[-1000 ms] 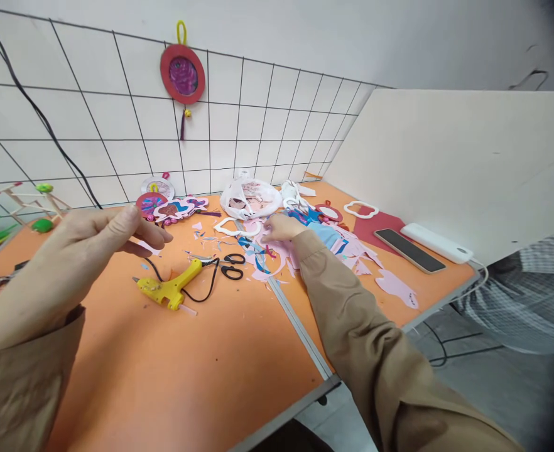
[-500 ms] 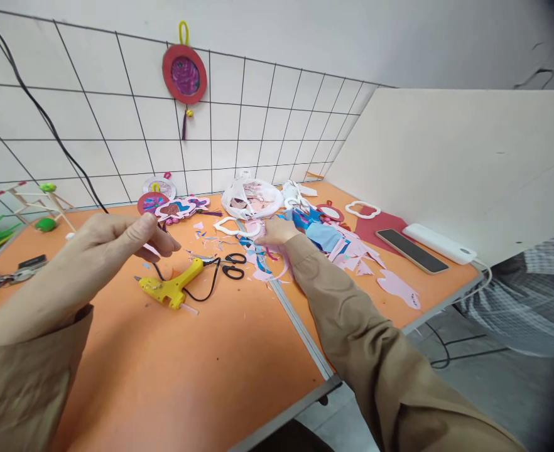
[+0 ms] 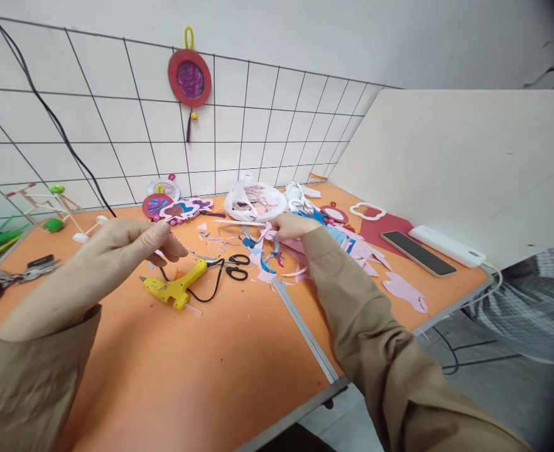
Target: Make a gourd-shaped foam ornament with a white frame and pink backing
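Orange tabletop (image 3: pixel 187 370), right hand (image 3: pixel 297 226) among pink scraps (image 3: pixel 264 233), grip unclear

- Right hand (image 3: pixel 296 226): fingers (image 3: pixel 284 231) part-hidden among paper scraps (image 3: pixel 257 250); grip unclear.
- Scissors (image 3: pixel 228 264): blades partly behind the yellow glue gun (image 3: pixel 176 289).
- Pink cutout (image 3: pixel 404 291): marks too small to read.
- Left sleeve (image 3: pixel 32 383): cropped at left and below.

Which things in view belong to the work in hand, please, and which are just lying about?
Apparently in use:
paper scraps, which the right hand seems to touch
perhaps the white plastic bag beside them

Apparently just lying about:
yellow glue gun, near the left hand
black-handled scissors
phone
keys
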`<state>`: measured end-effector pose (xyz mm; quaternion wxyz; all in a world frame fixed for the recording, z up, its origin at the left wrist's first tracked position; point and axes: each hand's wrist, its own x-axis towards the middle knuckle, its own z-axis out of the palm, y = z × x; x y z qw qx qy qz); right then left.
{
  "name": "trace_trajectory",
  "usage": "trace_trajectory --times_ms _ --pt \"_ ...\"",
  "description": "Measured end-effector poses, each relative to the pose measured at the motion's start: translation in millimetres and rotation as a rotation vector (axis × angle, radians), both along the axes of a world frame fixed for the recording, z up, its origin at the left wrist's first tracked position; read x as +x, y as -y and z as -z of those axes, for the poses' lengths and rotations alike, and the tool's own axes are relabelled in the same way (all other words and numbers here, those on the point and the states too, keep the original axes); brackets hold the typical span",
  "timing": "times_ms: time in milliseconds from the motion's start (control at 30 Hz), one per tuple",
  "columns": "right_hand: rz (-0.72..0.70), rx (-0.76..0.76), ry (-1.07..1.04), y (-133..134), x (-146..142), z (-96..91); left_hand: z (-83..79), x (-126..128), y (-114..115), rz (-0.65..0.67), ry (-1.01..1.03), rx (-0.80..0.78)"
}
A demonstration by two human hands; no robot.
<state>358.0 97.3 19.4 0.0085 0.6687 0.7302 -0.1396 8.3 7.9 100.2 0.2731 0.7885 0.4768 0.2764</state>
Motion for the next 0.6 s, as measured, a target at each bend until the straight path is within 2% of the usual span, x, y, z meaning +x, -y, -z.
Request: trace_trajectory --times_ms 167,267,367,467,600 --pt "-0.105 0.038 -0.333 10.4 39.4 -21.7 2.0 1.8 1.2 -0.017 -0.008 -0.012" --pt "-0.128 0.112 -0.530 14.0 51.1 -23.3 4.7 6.6 0.3 -0.005 0.017 -0.054" --pt "-0.103 0.252 -0.687 13.5 54.6 -21.3 8.1 13.5 -1.5 -0.014 0.081 -0.117" --pt "0.003 0.414 -0.671 11.6 52.0 -20.9 14.6 17.4 -6.7 0.023 0.145 -0.190" --pt "0.116 0.509 -0.451 9.3 35.4 -23.3 26.2 18.5 -14.0 0.068 0.218 -0.232"
